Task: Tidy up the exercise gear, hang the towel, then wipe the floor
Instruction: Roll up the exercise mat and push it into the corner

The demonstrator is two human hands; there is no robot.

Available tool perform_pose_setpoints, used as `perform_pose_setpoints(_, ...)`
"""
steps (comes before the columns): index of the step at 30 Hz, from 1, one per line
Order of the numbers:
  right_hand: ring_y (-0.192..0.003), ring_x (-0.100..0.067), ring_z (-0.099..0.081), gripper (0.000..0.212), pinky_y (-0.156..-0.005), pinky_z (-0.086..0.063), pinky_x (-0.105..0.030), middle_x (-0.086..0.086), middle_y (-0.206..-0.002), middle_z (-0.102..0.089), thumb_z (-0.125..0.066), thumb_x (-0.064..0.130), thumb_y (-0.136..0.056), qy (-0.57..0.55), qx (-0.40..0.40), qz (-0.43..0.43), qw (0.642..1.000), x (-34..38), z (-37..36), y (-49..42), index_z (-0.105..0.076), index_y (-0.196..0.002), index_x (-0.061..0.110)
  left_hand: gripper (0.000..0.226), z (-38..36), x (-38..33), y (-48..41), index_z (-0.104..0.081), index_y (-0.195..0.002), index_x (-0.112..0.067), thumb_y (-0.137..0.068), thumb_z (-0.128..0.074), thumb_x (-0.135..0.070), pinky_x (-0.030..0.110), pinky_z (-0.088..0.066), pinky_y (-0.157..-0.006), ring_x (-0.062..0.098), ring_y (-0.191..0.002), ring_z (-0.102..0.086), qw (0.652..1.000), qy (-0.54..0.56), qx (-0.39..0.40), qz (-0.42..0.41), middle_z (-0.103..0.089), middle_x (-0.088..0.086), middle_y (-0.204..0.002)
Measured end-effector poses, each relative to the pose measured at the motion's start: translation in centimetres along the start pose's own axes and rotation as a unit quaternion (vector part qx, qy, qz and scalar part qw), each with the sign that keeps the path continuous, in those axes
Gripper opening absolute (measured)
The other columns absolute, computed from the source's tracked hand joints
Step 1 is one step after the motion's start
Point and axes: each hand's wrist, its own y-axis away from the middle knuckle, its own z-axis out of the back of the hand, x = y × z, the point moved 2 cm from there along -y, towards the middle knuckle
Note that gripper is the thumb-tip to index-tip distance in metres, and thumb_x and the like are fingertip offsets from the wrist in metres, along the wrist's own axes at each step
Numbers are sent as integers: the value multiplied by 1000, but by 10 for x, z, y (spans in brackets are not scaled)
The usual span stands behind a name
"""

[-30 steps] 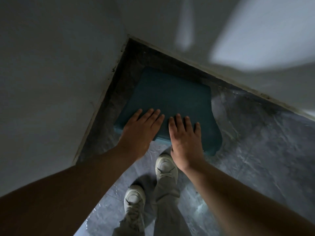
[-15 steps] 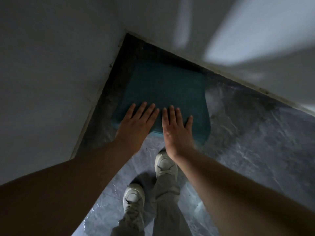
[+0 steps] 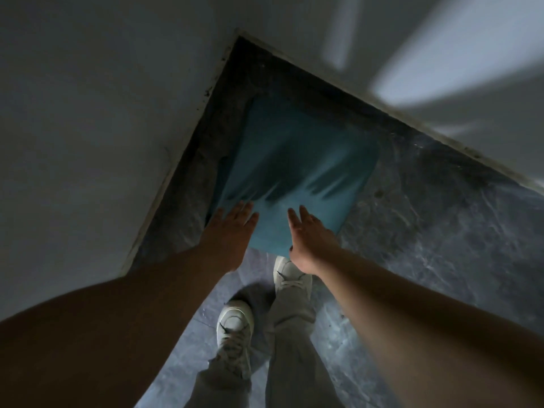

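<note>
Teal mat (image 3: 297, 160) flat on grey floor (image 3: 441, 237), 12 o'clock of shoes (image 3: 235, 322) | left hand (image 3: 232, 228) released, over mat's 7 o'clock edge | right hand (image 3: 309, 240) released, at 6 o'clock edge

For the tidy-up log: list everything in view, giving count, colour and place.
Teal foam exercise pad: one, teal, flat on the floor in the corner where the walls meet.
Grey marbled floor: one, grey with pale veins, under the pad and feet.
Pale painted walls: two, grey-white, meeting behind the pad.
White lace-up shoes: two, white, on the floor just short of the pad.
Grey trouser legs: two, grey, bottom centre.
Left hand: one, fingers straight, over the pad's near left edge.
Right hand: one, fingers straight, over the pad's near edge.
</note>
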Motion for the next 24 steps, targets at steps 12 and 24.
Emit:
perform_pose_setpoints(12, -135, -34, -40, 78, -105, -44, -45, -11, -158, -25, -61, 18, -92, -19, -46, 6, 999, 20, 6, 39, -15, -155, 18, 90, 9, -11, 40, 4, -158, -17, -94, -58, -22, 45, -8, -124, 25, -153, 7, 995, 79, -55, 3, 12, 7, -166)
perform_pose_setpoints(24, -123, -34, -50, 71, -98, -48, -44, -11, -146, -39, -59, 27, -91, -30, -100, -39, 994, 75, 72, 254, -24, -152, 17, 85, 98, -18, 245, -5, -159, -17, -93, -57, -27, 42, -10, -124, 22, -154, 0, 981, 153, -121, -4, 1, 6, -167)
